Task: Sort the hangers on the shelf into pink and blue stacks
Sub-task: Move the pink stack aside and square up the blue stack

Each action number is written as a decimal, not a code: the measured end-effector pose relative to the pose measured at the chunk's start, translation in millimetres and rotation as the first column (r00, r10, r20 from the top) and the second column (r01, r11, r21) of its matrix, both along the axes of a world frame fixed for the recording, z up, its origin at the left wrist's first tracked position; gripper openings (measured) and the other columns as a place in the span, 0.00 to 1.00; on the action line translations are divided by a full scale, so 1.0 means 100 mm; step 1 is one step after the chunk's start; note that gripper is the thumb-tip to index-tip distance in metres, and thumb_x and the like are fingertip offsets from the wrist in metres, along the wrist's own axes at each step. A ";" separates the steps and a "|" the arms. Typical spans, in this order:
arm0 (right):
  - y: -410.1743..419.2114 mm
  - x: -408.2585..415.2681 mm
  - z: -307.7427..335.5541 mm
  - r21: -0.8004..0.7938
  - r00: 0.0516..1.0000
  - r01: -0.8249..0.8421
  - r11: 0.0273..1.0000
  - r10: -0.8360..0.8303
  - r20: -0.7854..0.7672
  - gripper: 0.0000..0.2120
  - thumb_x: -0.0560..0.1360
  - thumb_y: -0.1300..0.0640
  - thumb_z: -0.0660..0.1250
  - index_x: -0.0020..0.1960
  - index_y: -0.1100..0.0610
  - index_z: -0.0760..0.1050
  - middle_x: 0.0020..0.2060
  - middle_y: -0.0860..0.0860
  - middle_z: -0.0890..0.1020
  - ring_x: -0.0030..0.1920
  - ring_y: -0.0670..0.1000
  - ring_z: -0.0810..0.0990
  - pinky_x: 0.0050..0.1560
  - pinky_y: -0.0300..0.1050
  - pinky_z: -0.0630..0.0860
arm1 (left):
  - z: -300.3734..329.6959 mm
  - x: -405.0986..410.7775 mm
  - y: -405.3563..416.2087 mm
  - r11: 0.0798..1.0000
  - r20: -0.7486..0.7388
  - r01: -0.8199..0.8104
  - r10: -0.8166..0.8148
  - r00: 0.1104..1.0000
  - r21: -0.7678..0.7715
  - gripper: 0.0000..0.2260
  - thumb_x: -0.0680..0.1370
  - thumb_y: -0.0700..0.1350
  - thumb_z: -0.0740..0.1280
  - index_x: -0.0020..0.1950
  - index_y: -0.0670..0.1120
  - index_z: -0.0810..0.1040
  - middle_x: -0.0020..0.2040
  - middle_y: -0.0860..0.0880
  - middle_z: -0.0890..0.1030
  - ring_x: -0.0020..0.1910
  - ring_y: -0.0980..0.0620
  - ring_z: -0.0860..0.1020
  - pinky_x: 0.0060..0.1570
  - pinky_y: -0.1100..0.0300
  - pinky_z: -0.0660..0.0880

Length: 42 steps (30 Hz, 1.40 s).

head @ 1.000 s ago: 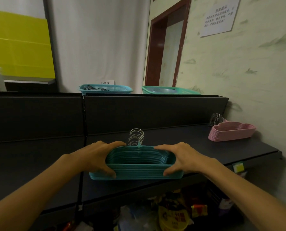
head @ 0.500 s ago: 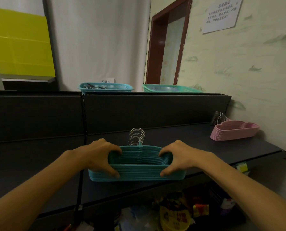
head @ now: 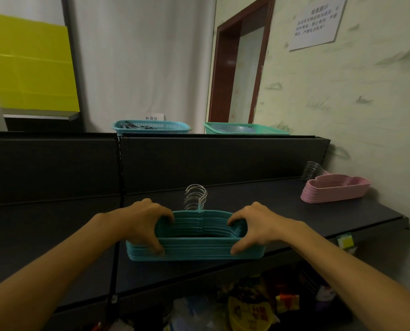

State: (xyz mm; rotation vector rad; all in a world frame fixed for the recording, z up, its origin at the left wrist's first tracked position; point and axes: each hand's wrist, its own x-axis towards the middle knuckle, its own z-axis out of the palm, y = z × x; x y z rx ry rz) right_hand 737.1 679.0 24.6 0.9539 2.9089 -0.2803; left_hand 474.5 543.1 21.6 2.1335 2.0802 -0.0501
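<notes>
Gripping both ends of the blue hanger stack (head: 195, 237): left hand (head: 143, 222) and right hand (head: 255, 225). Pink hanger stack (head: 335, 188) lies far right on the shelf (head: 282, 201).

Stack of teal hangers (head: 194, 247): matt plastic bodies, ribbed where the edges layer, with bright, glossy metal wire hooks (head: 195, 197). Stack of pink hangers (head: 334, 191) at 2 o'clock: same matt plastic, darker metal hooks. Dark grey shelf (head: 282, 211): smooth, matt surface. Two teal perforated baskets (head: 151, 126) at 12 o'clock: plastic lattice. White wall notice (head: 316, 21): matt paper.
</notes>
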 end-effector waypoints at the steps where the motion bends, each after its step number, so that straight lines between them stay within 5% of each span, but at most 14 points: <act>1: 0.00 0.00 -0.01 -0.005 1.000 0.000 1.000 0.000 -0.013 0.38 0.63 0.37 0.76 0.68 0.49 0.71 0.62 0.48 0.74 0.60 0.49 0.72 0.61 0.49 0.75 | -0.02 -0.01 0.00 1.000 0.015 0.004 -0.004 1.000 0.003 0.34 0.67 0.59 0.74 0.69 0.58 0.65 0.56 0.56 0.65 0.57 0.54 0.66 0.56 0.59 0.71; 12: 0.05 0.22 -0.16 -0.054 0.997 -0.058 0.997 0.055 -0.054 0.37 0.66 0.44 0.77 0.71 0.40 0.64 0.60 0.45 0.71 0.60 0.46 0.69 0.62 0.48 0.72 | -0.28 -0.24 -0.16 0.998 0.179 0.046 -0.053 0.982 0.040 0.41 0.64 0.57 0.77 0.68 0.68 0.55 0.61 0.60 0.66 0.62 0.57 0.66 0.63 0.59 0.68; 16: 0.07 0.22 -0.21 -0.037 0.997 -0.068 0.997 0.066 -0.049 0.41 0.66 0.43 0.76 0.73 0.37 0.60 0.61 0.44 0.69 0.61 0.46 0.68 0.63 0.48 0.71 | -0.32 -0.25 -0.16 0.996 0.201 0.045 -0.060 0.978 0.080 0.41 0.65 0.56 0.77 0.72 0.64 0.57 0.66 0.57 0.68 0.63 0.57 0.68 0.64 0.59 0.69; 21: 0.06 0.29 -0.29 -0.006 0.989 -0.086 0.996 0.085 -0.118 0.45 0.66 0.41 0.75 0.69 0.24 0.47 0.59 0.43 0.69 0.58 0.44 0.69 0.62 0.45 0.70 | -0.34 -0.26 -0.19 0.993 0.218 0.073 -0.092 0.972 0.092 0.42 0.67 0.54 0.76 0.70 0.69 0.52 0.67 0.57 0.67 0.63 0.58 0.68 0.62 0.63 0.68; 26: 0.03 0.29 -0.33 0.007 0.983 -0.066 0.998 0.066 -0.173 0.55 0.64 0.41 0.76 0.72 0.29 0.36 0.62 0.44 0.73 0.59 0.44 0.72 0.63 0.46 0.71 | -0.35 -0.26 -0.20 0.991 0.218 0.078 -0.101 0.971 0.113 0.50 0.67 0.55 0.75 0.70 0.73 0.38 0.64 0.59 0.67 0.59 0.60 0.69 0.59 0.64 0.69; 30: 0.06 0.27 -0.29 -0.005 0.993 -0.073 0.997 0.072 -0.094 0.56 0.63 0.39 0.76 0.71 0.28 0.35 0.66 0.45 0.71 0.63 0.45 0.70 0.66 0.48 0.68 | -0.34 -0.26 -0.16 0.990 0.177 0.093 -0.111 0.978 0.105 0.50 0.67 0.55 0.75 0.70 0.73 0.38 0.63 0.59 0.68 0.57 0.61 0.69 0.55 0.69 0.67; 35: 0.07 0.26 -0.28 0.005 0.994 -0.079 0.997 0.079 -0.074 0.57 0.63 0.40 0.77 0.72 0.30 0.35 0.68 0.44 0.69 0.64 0.45 0.69 0.66 0.46 0.68 | -0.36 -0.31 -0.13 0.990 0.207 0.108 -0.124 0.970 0.090 0.52 0.64 0.59 0.77 0.71 0.72 0.38 0.69 0.59 0.66 0.64 0.61 0.67 0.63 0.65 0.65; 42: 0.07 0.28 -0.33 0.019 0.982 -0.077 0.997 0.079 -0.173 0.54 0.62 0.40 0.77 0.72 0.28 0.40 0.67 0.41 0.71 0.61 0.41 0.70 0.65 0.48 0.70 | -0.42 -0.29 -0.15 0.979 0.234 0.095 -0.137 0.963 0.180 0.49 0.66 0.53 0.77 0.72 0.69 0.43 0.61 0.66 0.64 0.59 0.66 0.66 0.51 0.83 0.58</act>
